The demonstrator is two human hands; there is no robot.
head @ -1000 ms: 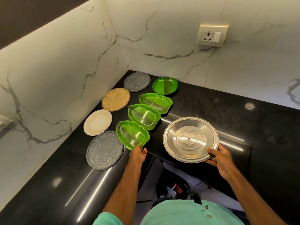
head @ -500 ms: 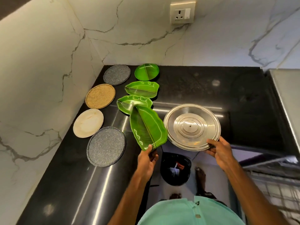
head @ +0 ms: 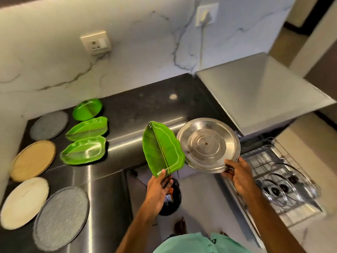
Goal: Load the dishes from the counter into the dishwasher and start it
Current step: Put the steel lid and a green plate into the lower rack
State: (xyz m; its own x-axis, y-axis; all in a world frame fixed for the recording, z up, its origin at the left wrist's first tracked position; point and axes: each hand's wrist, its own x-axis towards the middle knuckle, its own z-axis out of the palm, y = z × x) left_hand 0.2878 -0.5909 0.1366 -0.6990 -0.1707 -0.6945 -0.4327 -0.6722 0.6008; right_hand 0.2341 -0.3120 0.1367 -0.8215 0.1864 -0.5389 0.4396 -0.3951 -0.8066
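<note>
Leaf plate [head: 162,148], pinched at its stem end by the left hand [head: 158,191], and steel plate [head: 207,145], gripped at its rim by the right hand [head: 239,178], hang just off the counter [head: 138,114], each held edge-on, likely for slotting into the rack [head: 269,172] alongside.

This is a home kitchen. There is a black counter [head: 145,110], a marble wall [head: 138,52] with a socket [head: 96,42], and a dishwasher rack [head: 273,172].
</note>
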